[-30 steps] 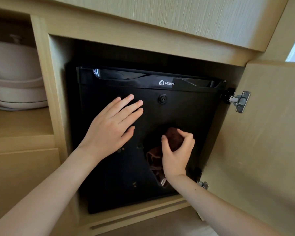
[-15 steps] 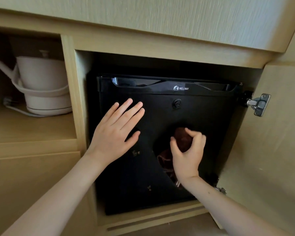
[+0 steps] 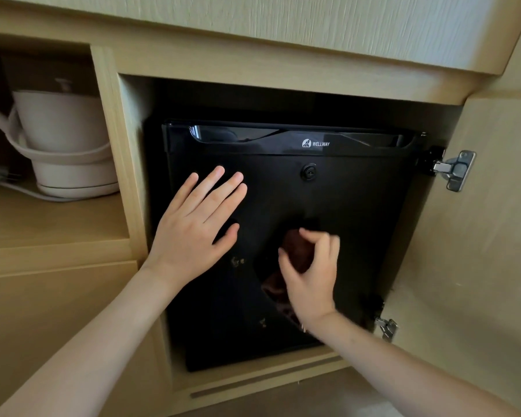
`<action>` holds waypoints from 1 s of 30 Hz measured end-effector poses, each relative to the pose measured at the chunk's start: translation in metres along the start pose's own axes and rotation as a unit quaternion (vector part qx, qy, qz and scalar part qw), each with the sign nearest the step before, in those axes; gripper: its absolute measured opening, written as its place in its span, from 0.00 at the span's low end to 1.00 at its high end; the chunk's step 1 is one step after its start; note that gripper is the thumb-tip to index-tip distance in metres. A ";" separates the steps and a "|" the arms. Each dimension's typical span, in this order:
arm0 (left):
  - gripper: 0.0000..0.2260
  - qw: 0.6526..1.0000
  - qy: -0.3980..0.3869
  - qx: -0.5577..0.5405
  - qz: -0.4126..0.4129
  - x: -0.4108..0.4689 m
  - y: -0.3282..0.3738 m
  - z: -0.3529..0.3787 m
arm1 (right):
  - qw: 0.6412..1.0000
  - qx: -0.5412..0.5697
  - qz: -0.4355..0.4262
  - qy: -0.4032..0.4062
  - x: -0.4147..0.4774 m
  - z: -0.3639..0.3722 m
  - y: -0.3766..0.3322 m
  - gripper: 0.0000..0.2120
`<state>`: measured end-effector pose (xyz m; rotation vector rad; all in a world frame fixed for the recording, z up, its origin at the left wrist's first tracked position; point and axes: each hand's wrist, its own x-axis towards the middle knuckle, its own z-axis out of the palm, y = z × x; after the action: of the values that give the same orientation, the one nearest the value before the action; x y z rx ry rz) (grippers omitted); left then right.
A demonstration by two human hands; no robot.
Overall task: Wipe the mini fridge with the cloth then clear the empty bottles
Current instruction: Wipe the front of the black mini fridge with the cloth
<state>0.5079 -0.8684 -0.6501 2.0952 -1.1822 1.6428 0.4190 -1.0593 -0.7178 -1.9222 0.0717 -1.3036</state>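
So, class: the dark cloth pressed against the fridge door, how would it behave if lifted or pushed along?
The cloth probably flops: it bunches in the right hand and a tail droops below. It likely weighs little, pinched by fingertips alone. It should slide easily on the glossy mini fridge door.

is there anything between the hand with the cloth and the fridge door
Nothing visible. The right hand presses the brown cloth straight against the black fridge door. The left hand lies flat on the door beside it, out of the way.

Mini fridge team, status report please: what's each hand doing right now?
Left hand flat, open on mini fridge door. Right hand bunching brown cloth against door. Door shut, no bottles visible, nothing blocking.
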 end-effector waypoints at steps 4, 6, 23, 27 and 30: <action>0.23 1.000 0.001 -0.001 -0.001 0.001 0.000 -0.002 | 0.994 0.020 -0.054 0.088 0.049 0.005 -0.029 0.20; 0.23 1.000 0.000 -0.003 -0.002 0.001 0.001 -0.002 | 0.994 0.012 -0.052 0.094 0.042 0.013 -0.029 0.20; 0.23 0.998 -0.023 -0.045 -0.023 -0.001 0.004 -0.006 | 0.995 -0.018 -0.097 -0.011 0.003 0.016 -0.011 0.22; 0.23 0.995 -0.024 -0.061 -0.077 -0.013 0.017 -0.009 | 0.983 -0.070 -0.118 -0.120 -0.020 0.006 0.005 0.21; 0.24 0.992 -0.030 -0.068 -0.099 -0.021 0.021 -0.016 | 0.993 -0.026 -0.102 -0.052 0.007 0.004 -0.013 0.21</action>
<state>0.4812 -0.8628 -0.6696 2.1136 -1.0329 1.3817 0.4204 -1.0515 -0.7043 -2.0818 -0.1496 -1.3411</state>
